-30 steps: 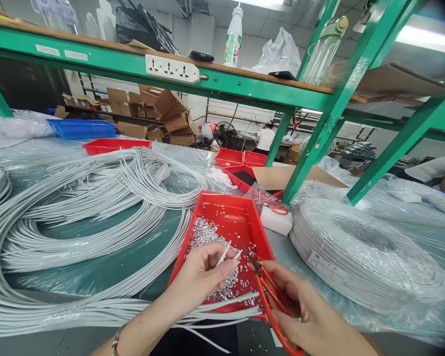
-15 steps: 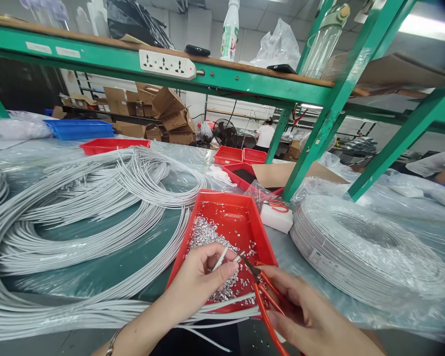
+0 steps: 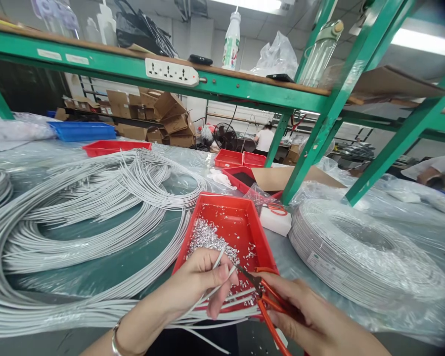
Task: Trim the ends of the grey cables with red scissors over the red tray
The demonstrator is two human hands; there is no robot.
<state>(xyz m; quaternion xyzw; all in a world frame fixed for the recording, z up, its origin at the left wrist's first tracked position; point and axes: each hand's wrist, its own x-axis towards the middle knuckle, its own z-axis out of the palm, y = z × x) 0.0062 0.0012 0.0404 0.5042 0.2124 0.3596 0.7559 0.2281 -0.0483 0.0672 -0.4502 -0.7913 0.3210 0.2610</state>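
Here, thin grey-white cable end (image 3: 222, 264), pinched in left hand (image 3: 198, 287).

Your bench (image 3: 141, 257), sheeted in clear plastic, bears loose grey cable loops (image 3: 77, 222), a wound cable coil (image 3: 363, 252), red trays (image 3: 230, 227) and a white block (image 3: 275, 221).

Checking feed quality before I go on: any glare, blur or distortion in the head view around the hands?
Head view: the left hand, scissors and red tray are evenly lit and sharp; ceiling light blown out top right; green shelf frame bowed by the wide lens; right edge smeared, corner dark.
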